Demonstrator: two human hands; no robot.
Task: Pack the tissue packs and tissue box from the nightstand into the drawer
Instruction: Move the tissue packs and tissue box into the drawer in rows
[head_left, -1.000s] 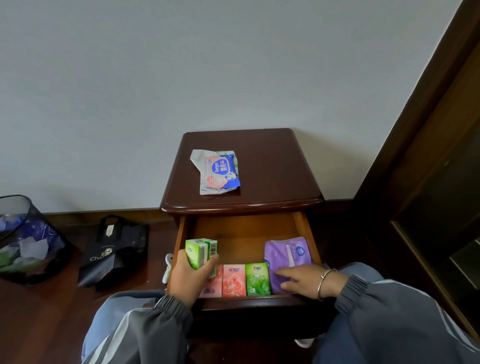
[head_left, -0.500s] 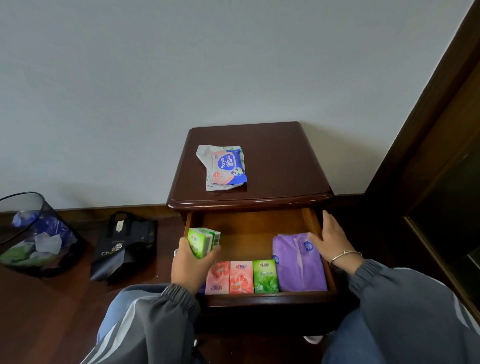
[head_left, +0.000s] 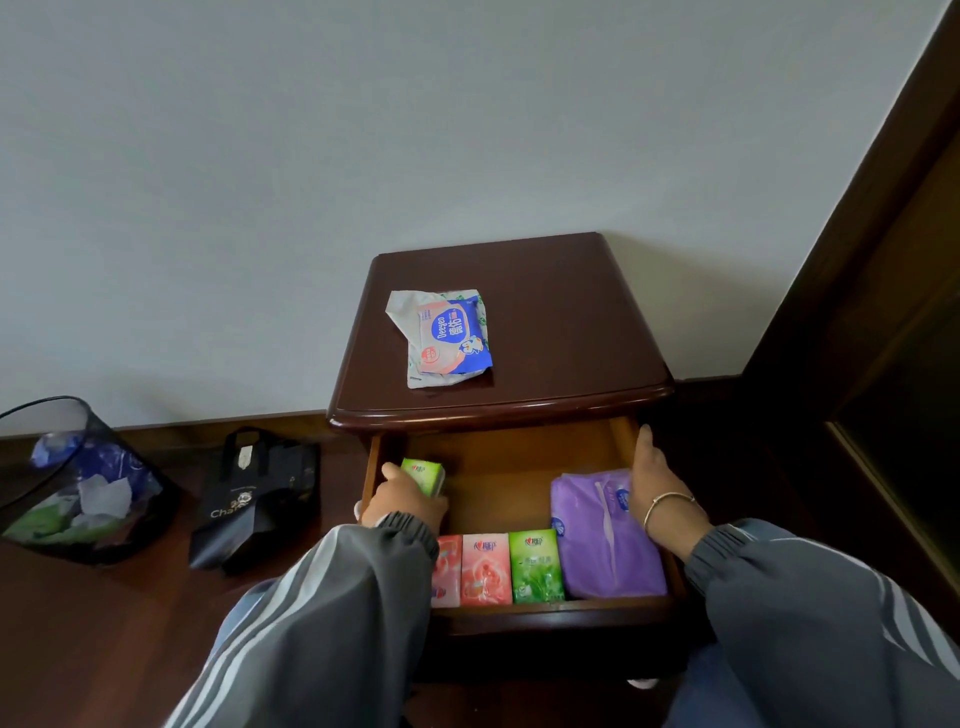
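- Your left hand (head_left: 402, 501) took the green pack (head_left: 426, 475) into the drawer's (head_left: 545, 613) back-left corner, fingers curled round it.
- Right hand (head_left: 652, 478) slid to the right edge, fingers straight.
- Wipes pack (head_left: 447, 338) still on the nightstand (head_left: 571, 322).

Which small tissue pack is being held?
The green pack in the left hand, at the drawer's left; the other green pack and pink packs lie along its front.

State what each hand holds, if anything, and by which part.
Left hand grips the green tissue pack by its near end; right hand holds nothing.
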